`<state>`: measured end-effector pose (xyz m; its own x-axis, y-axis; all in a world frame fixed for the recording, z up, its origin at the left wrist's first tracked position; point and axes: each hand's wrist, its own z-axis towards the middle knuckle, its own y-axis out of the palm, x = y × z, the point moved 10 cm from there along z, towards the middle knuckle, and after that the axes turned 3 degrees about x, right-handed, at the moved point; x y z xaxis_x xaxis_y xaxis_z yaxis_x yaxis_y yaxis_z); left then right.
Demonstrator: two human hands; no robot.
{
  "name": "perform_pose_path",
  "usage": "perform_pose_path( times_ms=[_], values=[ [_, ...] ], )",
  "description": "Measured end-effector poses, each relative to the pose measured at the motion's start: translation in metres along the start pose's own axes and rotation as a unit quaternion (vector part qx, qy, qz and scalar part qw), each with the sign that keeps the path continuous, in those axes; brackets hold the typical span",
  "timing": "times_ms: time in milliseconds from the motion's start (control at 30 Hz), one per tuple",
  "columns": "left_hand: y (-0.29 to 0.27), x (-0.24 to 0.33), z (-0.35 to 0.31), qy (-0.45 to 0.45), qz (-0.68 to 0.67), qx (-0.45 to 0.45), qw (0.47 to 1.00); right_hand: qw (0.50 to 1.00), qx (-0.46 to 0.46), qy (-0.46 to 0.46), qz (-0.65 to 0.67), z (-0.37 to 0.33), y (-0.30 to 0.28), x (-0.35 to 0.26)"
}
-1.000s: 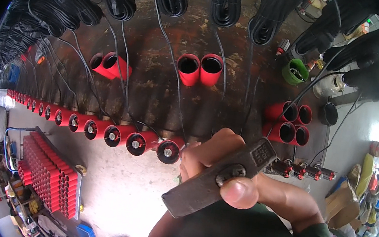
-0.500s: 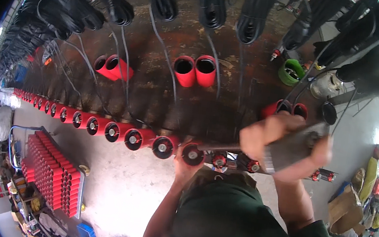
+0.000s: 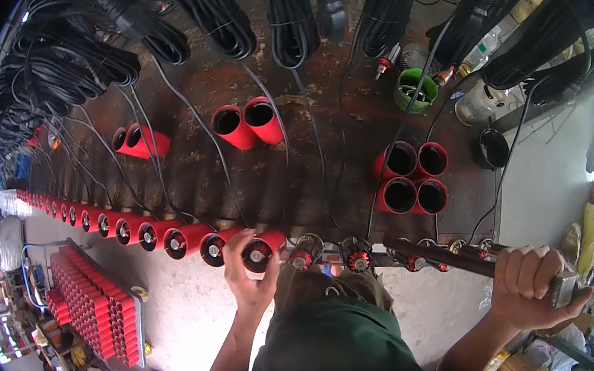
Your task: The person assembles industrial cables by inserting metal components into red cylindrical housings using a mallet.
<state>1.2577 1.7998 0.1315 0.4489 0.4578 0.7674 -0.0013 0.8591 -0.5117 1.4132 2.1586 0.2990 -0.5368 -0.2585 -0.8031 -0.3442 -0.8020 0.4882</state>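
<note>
My left hand (image 3: 250,278) closes around the near end of a red tube (image 3: 272,241), fingers on its left and thumb on its right. This tube is the last at the right of a long row of red tubes (image 3: 187,238) along the table edge, each with a dark round part inside. My right hand (image 3: 529,286), off to the right, is wrapped around a hammer (image 3: 454,259) close to its metal head. The hammer's dark handle points left, over uncovered red-and-black round parts (image 3: 359,259) along the edge.
Bundled black cables (image 3: 289,25) hang over the dark worn table (image 3: 296,193). Upright red tubes (image 3: 401,160) stand on it in groups, near a green cup (image 3: 414,96) and a black bowl (image 3: 492,148). A rack of red tubes (image 3: 98,302) stands on the floor at left.
My right hand has drawn the hammer rightward, away from the end red tube. My left fingers have shifted to the tube's sides. My view has moved, uncovering the tubes behind my right hand.
</note>
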Motion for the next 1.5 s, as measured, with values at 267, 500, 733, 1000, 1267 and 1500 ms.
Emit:
perform_pose_path(
  times_ms=[267, 500, 733, 1000, 1267, 1500],
  values=[
    [0.105, -0.015, 0.054, -0.036, -0.053, -0.314, 0.947, 0.994, 0.105, -0.019, -0.022, -0.035, -0.009, -0.01],
    [0.055, 0.009, -0.011, -0.145, -0.106, -0.362, 0.915, 0.974, 0.092, 0.007, -0.206, 0.009, 0.047, 0.006],
    [0.062, -0.126, -0.162, -0.257, -0.034, -0.332, 0.907, 0.66, -0.311, 0.169, -0.663, 0.039, 0.13, 0.29],
    [0.138, -0.224, -0.233, -0.488, -0.127, -0.009, 0.864, 0.53, -0.418, -0.13, -0.727, -0.029, 0.106, 0.425],
    [0.142, -0.201, -0.232, -0.549, -0.209, 0.117, 0.801, 0.548, -0.636, 0.121, -0.53, -0.129, 0.071, 0.488],
    [0.119, -0.19, -0.208, -0.447, 0.053, 0.073, 0.89, 0.517, -0.689, 0.126, -0.493, -0.136, 0.071, 0.5]
  ],
)
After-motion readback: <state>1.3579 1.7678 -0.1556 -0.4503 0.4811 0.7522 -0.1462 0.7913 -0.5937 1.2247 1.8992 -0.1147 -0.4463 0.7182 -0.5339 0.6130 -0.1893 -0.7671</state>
